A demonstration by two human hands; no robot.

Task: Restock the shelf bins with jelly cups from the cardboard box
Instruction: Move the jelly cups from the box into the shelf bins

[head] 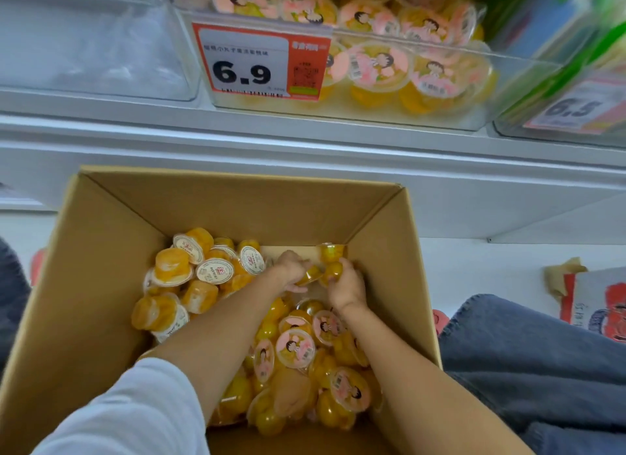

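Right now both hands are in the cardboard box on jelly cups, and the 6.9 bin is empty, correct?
No: the head view shows the 6.9 bin stocked with pink-lidded cups. The left hand and right hand are in the cardboard box on jelly cups.

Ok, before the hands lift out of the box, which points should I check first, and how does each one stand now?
1. Right hand has a grip on a jelly cup: ok, fingers curl round it.
2. Left hand has a grip on a cup: cannot tell, its fingers are blurred.
3. Held cup's lid matches the pink-lidded cups in the 6.9 bin: cannot tell, lid hidden.
4. Room in that bin: cannot tell, its top is out of frame.
5. Cardboard box holds more cups: ok, many lie inside.
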